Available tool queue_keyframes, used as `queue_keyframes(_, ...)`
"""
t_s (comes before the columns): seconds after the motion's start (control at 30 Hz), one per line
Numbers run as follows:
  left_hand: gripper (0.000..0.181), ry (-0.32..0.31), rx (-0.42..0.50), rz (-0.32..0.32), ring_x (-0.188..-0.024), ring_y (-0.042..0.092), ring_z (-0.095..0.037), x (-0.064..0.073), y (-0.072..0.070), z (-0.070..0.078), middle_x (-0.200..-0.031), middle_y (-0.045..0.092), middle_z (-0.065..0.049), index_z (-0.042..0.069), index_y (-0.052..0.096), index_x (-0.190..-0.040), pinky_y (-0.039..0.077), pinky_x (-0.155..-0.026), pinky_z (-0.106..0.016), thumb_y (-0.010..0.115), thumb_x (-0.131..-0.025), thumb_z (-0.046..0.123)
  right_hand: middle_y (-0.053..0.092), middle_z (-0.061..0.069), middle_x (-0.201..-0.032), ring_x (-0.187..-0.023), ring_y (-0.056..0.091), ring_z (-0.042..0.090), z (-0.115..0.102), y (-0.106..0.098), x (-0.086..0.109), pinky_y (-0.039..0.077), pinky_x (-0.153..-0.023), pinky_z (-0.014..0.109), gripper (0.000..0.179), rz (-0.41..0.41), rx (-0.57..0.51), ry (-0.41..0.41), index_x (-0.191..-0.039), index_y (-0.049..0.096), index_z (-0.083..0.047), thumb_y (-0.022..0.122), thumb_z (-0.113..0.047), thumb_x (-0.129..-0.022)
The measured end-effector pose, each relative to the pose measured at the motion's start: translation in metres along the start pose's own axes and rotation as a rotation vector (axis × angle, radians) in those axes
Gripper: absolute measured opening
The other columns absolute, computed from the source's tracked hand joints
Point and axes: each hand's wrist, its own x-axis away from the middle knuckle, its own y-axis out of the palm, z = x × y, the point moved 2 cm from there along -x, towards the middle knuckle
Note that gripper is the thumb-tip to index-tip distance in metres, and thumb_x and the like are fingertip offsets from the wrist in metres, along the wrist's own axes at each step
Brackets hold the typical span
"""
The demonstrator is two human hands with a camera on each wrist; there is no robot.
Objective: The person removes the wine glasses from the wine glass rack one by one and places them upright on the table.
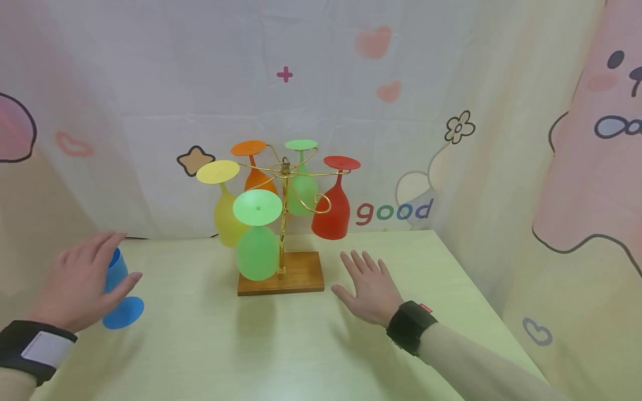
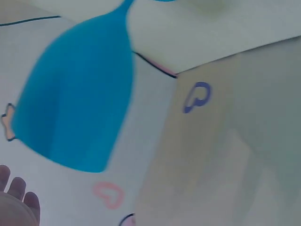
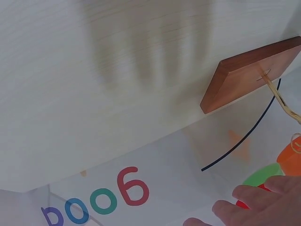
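Note:
My left hand (image 1: 82, 281) is at the left of the table, fingers extended and thumb apart, overlapping a blue plastic goblet (image 1: 123, 313). The goblet stands upright on its round foot, its bowl partly hidden behind the hand. In the left wrist view the goblet's bowl (image 2: 80, 99) looms large, with fingertips (image 2: 18, 188) at the lower left corner, apart from it. Over the table on the right, my right hand (image 1: 368, 289) has its fingers spread and holds nothing. Nearest to it are the wooden base (image 1: 306, 271) of a gold stand and a red goblet (image 1: 335, 214).
On the stand's gold arms (image 1: 321, 175) goblets hang upside down: yellow (image 1: 225, 217), orange (image 1: 258, 179), green at the back (image 1: 302, 192) and light green in front (image 1: 258, 253). A curled arm reaches front right. Behind the pale table (image 1: 200, 356) hangs a printed curtain (image 1: 150, 61).

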Motion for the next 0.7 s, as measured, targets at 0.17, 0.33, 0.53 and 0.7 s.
queue_keyframes(0.17, 0.086, 0.079, 0.034, 0.040, -0.129, 0.028, -0.042, -0.016, -0.007, 0.031, -0.138, 0.040, -0.025, 0.003, 0.033, -0.145, 0.024, -0.097, -0.068, 0.071, -0.077, 0.040, 0.029, 0.011, -0.156, -0.140, 0.019, 0.033, 0.000, 0.003, -0.001, 0.020, -0.113, 0.063, 0.079, -0.001, -0.006, -0.010, -0.153, 0.023, -0.019, 0.045, -0.061, -0.090)
queue_keyframes(0.33, 0.091, 0.145, 0.041, 0.069, -0.131, 0.026, -0.039, -0.030, -0.015, 0.061, -0.141, 0.039, -0.022, 0.005, 0.032, -0.146, 0.025, -0.098, -0.068, 0.072, -0.074, 0.042, 0.030, 0.011, -0.155, -0.140, 0.020, 0.033, -0.001, 0.006, -0.001, 0.020, -0.113, 0.063, 0.079, 0.003, -0.003, -0.020, -0.153, 0.023, -0.019, 0.043, -0.062, -0.090)
queue_keyframes(0.53, 0.093, 0.232, 0.064, 0.095, -0.135, 0.023, -0.037, -0.048, -0.028, 0.102, -0.144, 0.038, -0.021, 0.007, 0.030, -0.148, 0.025, -0.101, -0.066, 0.070, -0.074, 0.046, 0.031, 0.011, -0.155, -0.140, 0.020, 0.033, -0.003, 0.007, 0.000, 0.021, -0.113, 0.064, 0.078, 0.007, -0.008, -0.024, -0.153, 0.024, -0.020, 0.044, -0.061, -0.090)
queue_keyframes(0.7, 0.093, 0.320, 0.071, 0.135, -0.136, 0.023, -0.037, -0.064, -0.038, 0.139, -0.145, 0.038, -0.022, 0.005, 0.030, -0.148, 0.025, -0.105, -0.064, 0.069, -0.073, 0.046, 0.030, 0.011, -0.155, -0.140, 0.020, 0.033, -0.005, 0.007, 0.001, 0.021, -0.113, 0.063, 0.078, 0.000, -0.007, -0.029, -0.153, 0.024, -0.019, 0.044, -0.061, -0.090)
